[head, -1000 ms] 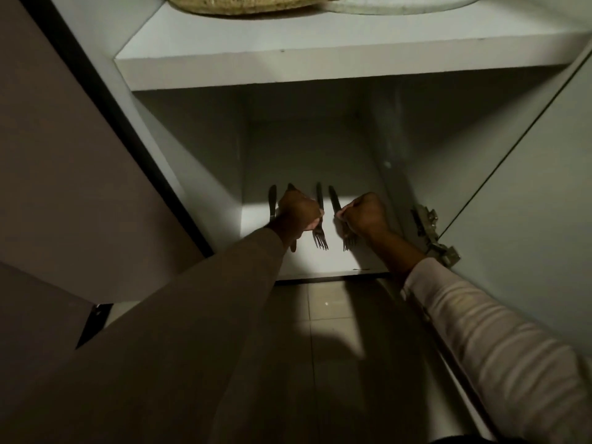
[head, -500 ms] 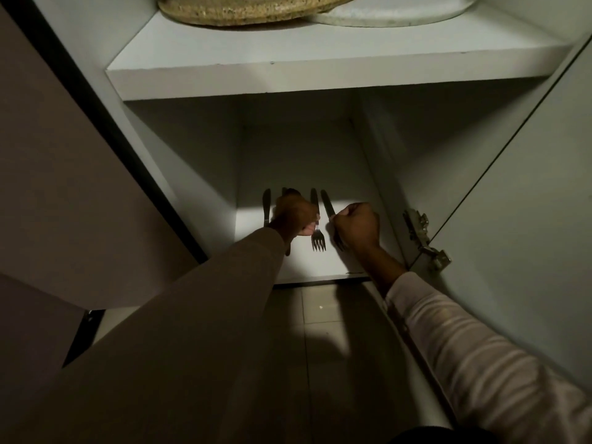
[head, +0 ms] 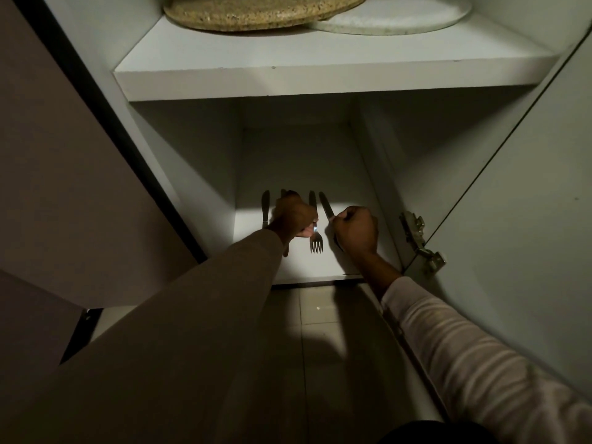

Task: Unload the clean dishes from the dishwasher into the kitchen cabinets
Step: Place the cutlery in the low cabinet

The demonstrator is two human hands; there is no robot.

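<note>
A pale cabinet (head: 198, 161) stands open, its door (head: 512, 219) swung out to the right on a metal hinge (head: 419, 241), with tiled floor (head: 320, 315) below. On the upper shelf (head: 320, 78) lie a speckled tan round board (head: 262, 11) and, partly under it, a pale round plate (head: 400, 20). Both sleeved arms reach onto the dim bottom shelf (head: 301, 267), where four pieces of cutlery lie side by side, long axes running front to back. The left hand (head: 294, 216) is knuckles-up with fingers curled; their tips meet the neck of the fork (head: 315, 229) and seem to pinch it. The right hand (head: 355, 230) is a closed fist gripping the slanted utensil (head: 326, 205), whose handle end points to the back and leans left toward the fork. The fork lies straight, tines toward the shelf's front edge, handle toward the back wall. A covered utensil (head: 283, 193) runs under the left hand, both ends showing. The leftmost utensil (head: 264, 208) lies apart from both hands, parallel to the fork.
</note>
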